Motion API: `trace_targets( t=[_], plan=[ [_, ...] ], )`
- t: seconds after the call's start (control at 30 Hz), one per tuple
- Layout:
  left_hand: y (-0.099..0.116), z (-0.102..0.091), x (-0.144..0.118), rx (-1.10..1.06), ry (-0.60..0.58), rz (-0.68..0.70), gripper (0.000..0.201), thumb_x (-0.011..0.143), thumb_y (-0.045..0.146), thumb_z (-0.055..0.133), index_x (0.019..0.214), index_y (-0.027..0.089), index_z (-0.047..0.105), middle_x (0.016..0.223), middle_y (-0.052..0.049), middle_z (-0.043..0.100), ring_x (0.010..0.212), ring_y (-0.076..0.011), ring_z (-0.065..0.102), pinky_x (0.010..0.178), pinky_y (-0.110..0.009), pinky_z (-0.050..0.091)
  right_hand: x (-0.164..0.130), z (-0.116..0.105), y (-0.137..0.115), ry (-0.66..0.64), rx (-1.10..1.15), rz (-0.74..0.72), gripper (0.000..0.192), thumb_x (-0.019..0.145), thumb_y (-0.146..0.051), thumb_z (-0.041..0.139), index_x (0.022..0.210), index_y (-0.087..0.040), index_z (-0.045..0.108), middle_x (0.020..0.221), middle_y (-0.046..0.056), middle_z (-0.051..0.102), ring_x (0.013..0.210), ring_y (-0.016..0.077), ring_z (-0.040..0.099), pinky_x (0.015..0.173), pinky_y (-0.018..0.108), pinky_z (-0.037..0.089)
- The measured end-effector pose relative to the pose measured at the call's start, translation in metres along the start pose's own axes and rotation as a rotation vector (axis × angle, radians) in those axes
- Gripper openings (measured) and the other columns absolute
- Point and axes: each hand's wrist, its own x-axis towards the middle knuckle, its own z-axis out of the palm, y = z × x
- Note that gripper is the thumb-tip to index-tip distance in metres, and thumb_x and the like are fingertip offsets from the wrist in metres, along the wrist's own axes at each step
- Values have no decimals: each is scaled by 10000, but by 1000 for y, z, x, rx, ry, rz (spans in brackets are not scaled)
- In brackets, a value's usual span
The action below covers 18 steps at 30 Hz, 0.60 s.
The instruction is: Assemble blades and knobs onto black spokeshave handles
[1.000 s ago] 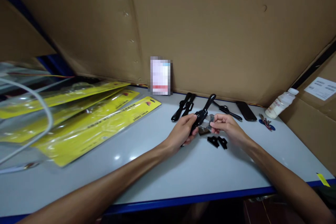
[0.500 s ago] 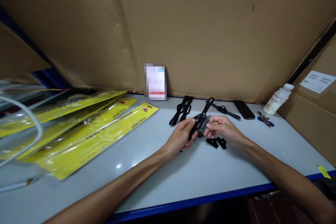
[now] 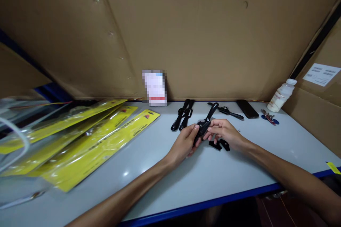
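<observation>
A black spokeshave (image 3: 203, 127) is held tilted above the table, its curved handle pointing up and away to the right. My left hand (image 3: 183, 140) grips its lower side, with the thumb on top of the body and the fingers underneath. The fingers of my right hand (image 3: 223, 133) are closed at the body's right edge; any small part between them is hidden. Two small black plates (image 3: 215, 145) lie on the table just under my right hand. Behind the hands lie two more spokeshaves (image 3: 186, 113) side by side, and another spokeshave (image 3: 229, 112) sits to the right.
Several yellow-backed clear packages (image 3: 106, 145) overlap on the left, beside a white cable (image 3: 20, 133). A blurred white card (image 3: 155, 88) leans against the cardboard wall (image 3: 197, 35). A dark phone (image 3: 247, 109), keys (image 3: 269, 117) and a white bottle (image 3: 281, 95) stand or lie at the right.
My right hand has moved in against the spokeshave's body. The shiny, see-through-looking piece at its fingertips no longer shows there. The view has shifted slightly.
</observation>
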Motion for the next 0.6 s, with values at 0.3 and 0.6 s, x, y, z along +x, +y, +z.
trace_targets(
  t=[0.3,0.6],
  plan=[
    [-3,2,0,98,-5,85,348,941,505,414,823,194,518,478,91,399,331,-48,282,292,-148,204,-3,0,-8,45,-54,46,228,858,-364,664,824,-139,648,781,82,693,612,144,610,416,220,439],
    [5,0,-2,-46,-96,9,421,943,500,421,941,135,632,563,43,500,339,-50,298,299,-178,206,5,0,6,100,-114,-12,201,880,-277,617,726,-147,621,650,45,652,510,119,570,380,210,410]
  ],
)
